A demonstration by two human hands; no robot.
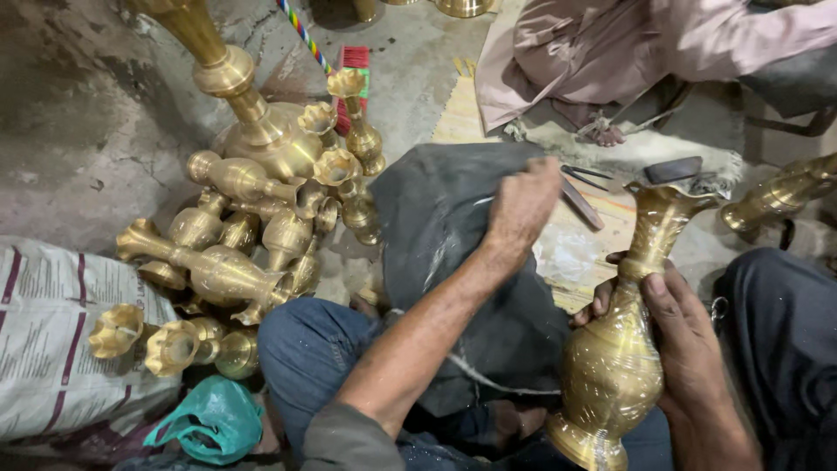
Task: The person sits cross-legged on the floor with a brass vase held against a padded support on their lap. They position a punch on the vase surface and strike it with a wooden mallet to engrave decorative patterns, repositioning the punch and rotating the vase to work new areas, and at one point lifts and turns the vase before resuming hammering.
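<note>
My right hand (676, 336) is clamped round the upright brass vase (621, 349) at near right, while my left hand (521, 205) grips the dark cloth (453, 227) just left of it.

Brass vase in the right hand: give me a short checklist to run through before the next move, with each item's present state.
1. Right hand wrapped round the brass vase: ok, fingers round its neck and body.
2. Vase upright: ok, only slightly tilted.
3. Left hand on the dark cloth: ok, it rests on the cloth over the knee.
4. Vase foot supported: cannot tell, it sits at the picture's bottom edge.
5. Pile of brass vases apart from the hands: ok, it lies on the floor to the left.
6. Other person's sleeve away from the vase: ok.
</note>
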